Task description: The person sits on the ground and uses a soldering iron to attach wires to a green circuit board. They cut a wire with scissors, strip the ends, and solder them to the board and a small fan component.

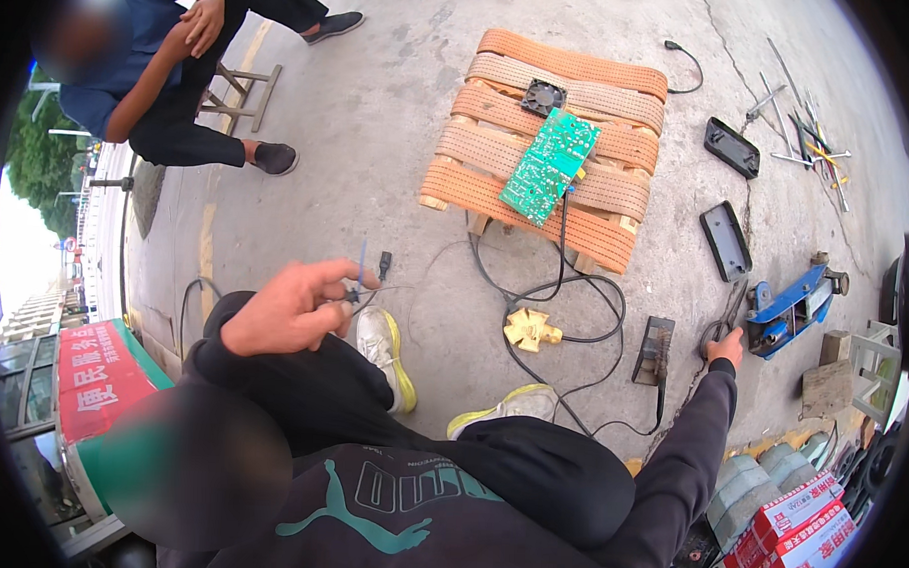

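Note:
My left hand (pixel 291 310) is raised over my left knee. Its thumb and forefinger pinch a small dark piece (pixel 353 294) with thin wires (pixel 394 287) trailing off and a thin blue strand standing up; its exact kind is too small to tell. Far out to the right, my right hand (pixel 725 350) reaches to the ground, fingers closed on the black looped handles of scissors (pixel 718 331). On a stool with woven orange straps (pixel 557 62) lie a green circuit board (pixel 551 167), its soldered side up, and a small black fan (pixel 543 97). A black cable runs down from the board.
A yellow plug adapter (pixel 532 330) lies among cable loops. Right of it are a soldering iron in a dark tray (pixel 654 351), two black case halves (pixel 726 240), a blue metal jack (pixel 794 306) and scattered tools (pixel 815 146). Red-and-white boxes (pixel 796 541) stand lower right. A seated person (pixel 131 82) is upper left.

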{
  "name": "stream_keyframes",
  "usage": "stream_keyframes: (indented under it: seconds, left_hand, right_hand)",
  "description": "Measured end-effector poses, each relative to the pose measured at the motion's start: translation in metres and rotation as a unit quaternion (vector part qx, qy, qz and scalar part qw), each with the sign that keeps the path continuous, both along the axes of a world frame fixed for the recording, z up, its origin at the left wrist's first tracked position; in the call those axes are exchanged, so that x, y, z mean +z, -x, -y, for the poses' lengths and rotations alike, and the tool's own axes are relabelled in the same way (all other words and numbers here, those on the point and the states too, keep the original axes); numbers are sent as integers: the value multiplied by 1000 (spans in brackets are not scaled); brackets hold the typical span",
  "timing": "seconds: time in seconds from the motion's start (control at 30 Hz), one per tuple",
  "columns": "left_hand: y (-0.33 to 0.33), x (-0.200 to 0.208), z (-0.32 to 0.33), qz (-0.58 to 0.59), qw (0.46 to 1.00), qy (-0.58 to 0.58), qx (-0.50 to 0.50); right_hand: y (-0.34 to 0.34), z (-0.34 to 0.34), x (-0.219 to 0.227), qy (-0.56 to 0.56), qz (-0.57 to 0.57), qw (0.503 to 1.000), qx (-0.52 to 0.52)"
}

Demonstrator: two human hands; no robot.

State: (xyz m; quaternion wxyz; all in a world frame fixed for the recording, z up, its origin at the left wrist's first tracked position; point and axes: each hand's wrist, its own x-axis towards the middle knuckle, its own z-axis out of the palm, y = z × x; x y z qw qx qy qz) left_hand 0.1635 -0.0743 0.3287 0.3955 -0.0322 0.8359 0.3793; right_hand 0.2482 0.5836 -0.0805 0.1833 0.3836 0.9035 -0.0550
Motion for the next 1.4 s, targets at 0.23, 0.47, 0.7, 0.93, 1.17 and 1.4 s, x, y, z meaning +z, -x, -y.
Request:
stream_keyframes:
  seconds: [0.23, 0.47, 0.7, 0.93, 1.17, 1.4]
  left_hand:
    - [19, -40, -8, 0, 983, -158, -91]
    - [42, -59, -29, -44, 969, -195, -146]
    - [49, -69, -26, 12, 930, -367, 11]
    - [54, -56, -6, 42, 878, -456, 143]
    - [50, -55, 3, 13, 872, -447, 197]
    - [42, -53, -7, 10, 859, -475, 191]
  right_hand:
    - [-34, -39, 28, 52, -117, 991, 34]
    - [-73, 22, 142, 401, -374, 829, -111]
    - [-27, 227, 384, 528, -411, 738, -94]
    - [44, 413, 412, 632, -321, 705, 25]
    - [54, 456, 371, 252, -335, 858, 299]
    - [49, 459, 370, 221, -330, 856, 331]
